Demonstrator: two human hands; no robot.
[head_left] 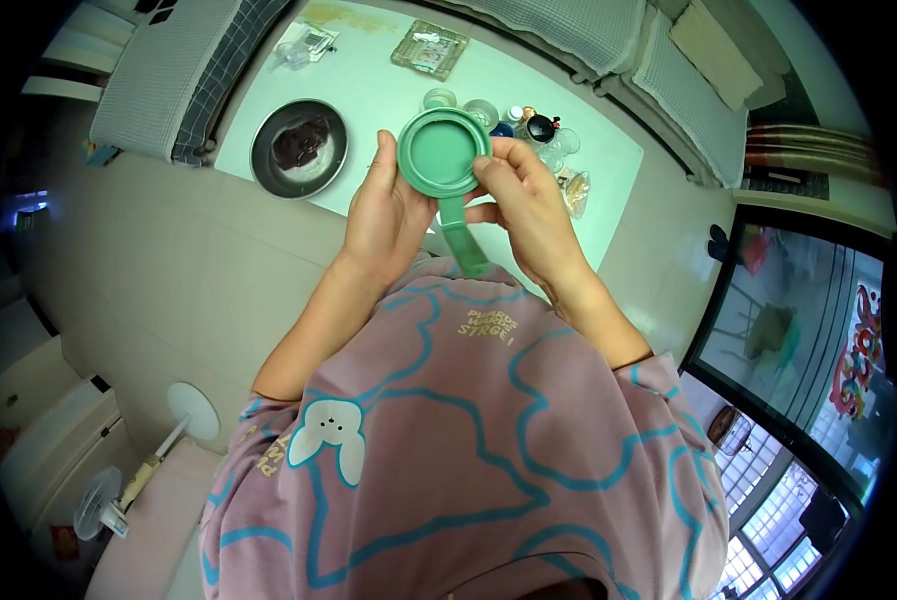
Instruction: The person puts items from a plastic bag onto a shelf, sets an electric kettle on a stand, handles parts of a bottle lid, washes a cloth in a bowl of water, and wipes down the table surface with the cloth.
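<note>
My left hand (381, 222) and right hand (534, 205) grip the green lid (437, 150); dark and white food (302, 143) lies unmixed in the pan (265, 152).

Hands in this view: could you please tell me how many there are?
2: the left hand is at the left side of the green lid, and the right hand grips its right rim. No other hands show.

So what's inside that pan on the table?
The pan holds a dark, glossy mass with something white next to it, partly covered. I can't tell what either is, and the base beneath them is hidden.
</note>
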